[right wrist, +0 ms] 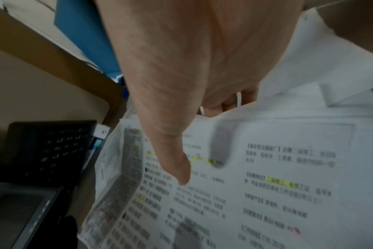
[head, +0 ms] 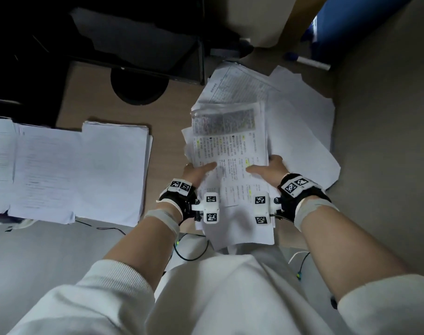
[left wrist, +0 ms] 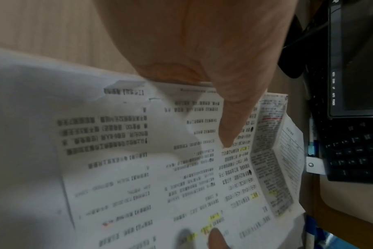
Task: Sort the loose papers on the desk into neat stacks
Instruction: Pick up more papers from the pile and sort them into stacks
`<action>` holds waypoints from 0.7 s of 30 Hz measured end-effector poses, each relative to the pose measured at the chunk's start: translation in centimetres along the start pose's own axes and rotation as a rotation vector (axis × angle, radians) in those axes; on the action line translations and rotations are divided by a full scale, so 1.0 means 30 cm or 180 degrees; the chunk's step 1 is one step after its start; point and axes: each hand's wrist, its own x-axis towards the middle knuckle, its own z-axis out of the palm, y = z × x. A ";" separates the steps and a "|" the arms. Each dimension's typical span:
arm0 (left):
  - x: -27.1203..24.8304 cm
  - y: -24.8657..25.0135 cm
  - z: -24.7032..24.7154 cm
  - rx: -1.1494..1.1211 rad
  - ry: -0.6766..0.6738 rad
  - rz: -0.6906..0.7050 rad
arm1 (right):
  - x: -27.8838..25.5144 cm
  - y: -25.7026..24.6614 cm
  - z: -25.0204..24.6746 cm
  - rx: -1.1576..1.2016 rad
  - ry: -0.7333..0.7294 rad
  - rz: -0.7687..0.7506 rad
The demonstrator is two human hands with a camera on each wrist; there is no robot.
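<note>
A bundle of printed sheets (head: 232,151) with yellow highlights is held over the desk's right side. My left hand (head: 197,171) grips its left edge, thumb on top, fingers hidden beneath. My right hand (head: 270,169) grips the right edge the same way. The left wrist view shows the left thumb (left wrist: 230,124) pressing on the printed page (left wrist: 138,168); in the right wrist view the right thumb (right wrist: 177,161) lies on that page (right wrist: 266,193). More loose white sheets (head: 300,131) lie spread under and right of the bundle. Neat stacks (head: 109,172) lie at the left.
A dark monitor with round base (head: 138,85) and a black keyboard (left wrist: 354,148) stand at the back of the wooden desk (head: 167,160). A marker pen (head: 307,60) lies at the back right by a blue object (head: 351,27). Cables (head: 191,247) hang near my lap.
</note>
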 end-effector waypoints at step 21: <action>-0.006 0.099 -0.038 -0.0840 -0.0008 -0.0409 | 0.000 -0.293 0.038 -0.1694 0.0440 -0.1268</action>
